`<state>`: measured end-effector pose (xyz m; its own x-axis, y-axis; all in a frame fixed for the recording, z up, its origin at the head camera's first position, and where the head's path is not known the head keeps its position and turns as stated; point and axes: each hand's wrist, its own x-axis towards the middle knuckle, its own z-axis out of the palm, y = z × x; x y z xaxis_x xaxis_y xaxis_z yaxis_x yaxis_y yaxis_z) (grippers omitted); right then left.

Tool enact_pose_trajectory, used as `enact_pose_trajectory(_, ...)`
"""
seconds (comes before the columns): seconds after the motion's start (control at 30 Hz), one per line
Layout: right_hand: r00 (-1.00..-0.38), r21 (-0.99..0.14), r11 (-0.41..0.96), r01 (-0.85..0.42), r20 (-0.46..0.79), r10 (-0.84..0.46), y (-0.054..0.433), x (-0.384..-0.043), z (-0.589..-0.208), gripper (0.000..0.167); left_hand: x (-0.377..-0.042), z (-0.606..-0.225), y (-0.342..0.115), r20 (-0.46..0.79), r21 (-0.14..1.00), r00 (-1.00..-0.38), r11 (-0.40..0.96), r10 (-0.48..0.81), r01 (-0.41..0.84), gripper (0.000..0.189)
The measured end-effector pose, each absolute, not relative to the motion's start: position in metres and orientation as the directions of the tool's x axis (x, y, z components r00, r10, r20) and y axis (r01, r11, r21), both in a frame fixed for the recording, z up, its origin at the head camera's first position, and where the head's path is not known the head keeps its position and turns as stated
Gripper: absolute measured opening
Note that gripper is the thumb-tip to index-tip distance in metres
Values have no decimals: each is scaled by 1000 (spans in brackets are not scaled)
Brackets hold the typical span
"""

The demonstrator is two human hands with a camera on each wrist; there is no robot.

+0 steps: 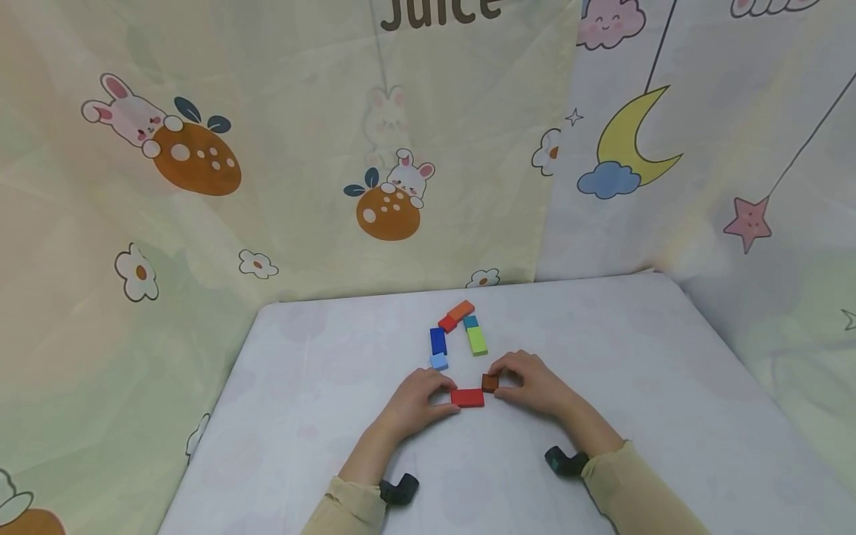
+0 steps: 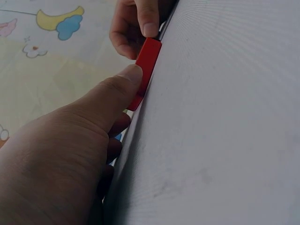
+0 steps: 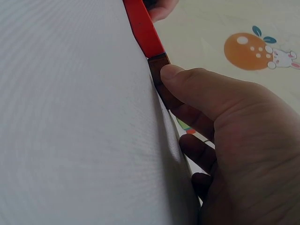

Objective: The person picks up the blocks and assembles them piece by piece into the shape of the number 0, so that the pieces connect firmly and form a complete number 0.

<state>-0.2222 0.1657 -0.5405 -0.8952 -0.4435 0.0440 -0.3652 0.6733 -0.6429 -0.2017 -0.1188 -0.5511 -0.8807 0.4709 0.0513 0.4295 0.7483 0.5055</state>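
Note:
A flat red rectangular block (image 1: pixel 467 398) lies on the table, and my left hand (image 1: pixel 417 401) pinches its left end between thumb and fingers. In the left wrist view, the thumb presses against the near face of this block (image 2: pixel 148 61). My right hand (image 1: pixel 535 385) pinches a small brown block (image 1: pixel 490 383) at the red block's right end. The right wrist view shows the brown block (image 3: pixel 157 70) meeting the end of the red one (image 3: pixel 144 29), under the right thumb. Part of the brown block is covered by the fingers.
Beyond the hands, more blocks form a broken ring: light blue (image 1: pixel 438 362), dark blue (image 1: pixel 438 341), small red (image 1: pixel 447 324), orange (image 1: pixel 461 310), teal (image 1: pixel 471 322) and lime green (image 1: pixel 477 342). A white cloth covers the table (image 1: pixel 321 386); a printed curtain (image 1: pixel 301 163) hangs behind it.

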Motion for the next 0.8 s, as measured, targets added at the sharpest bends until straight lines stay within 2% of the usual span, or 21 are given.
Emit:
enact_pose_trajectory(0.43, -893, -632, 680, -371, 41, -449, 166, -222, -540, 36, -200, -549, -119, 44, 517, -885, 748, 463, 416, 46)
enact_pose_trajectory(0.63, -888, -624, 679, -387, 53, -456, 166, -221, -537, 34, -201, -551, -120, 35, 581, -898, 722, 438, 374, 48)
enact_pose_trajectory(0.8, -887, -622, 679, -390, 56, -458, 166, -221, -537, 34, -202, -549, -122, 20, 662, -920, 684, 392, 306, 43)
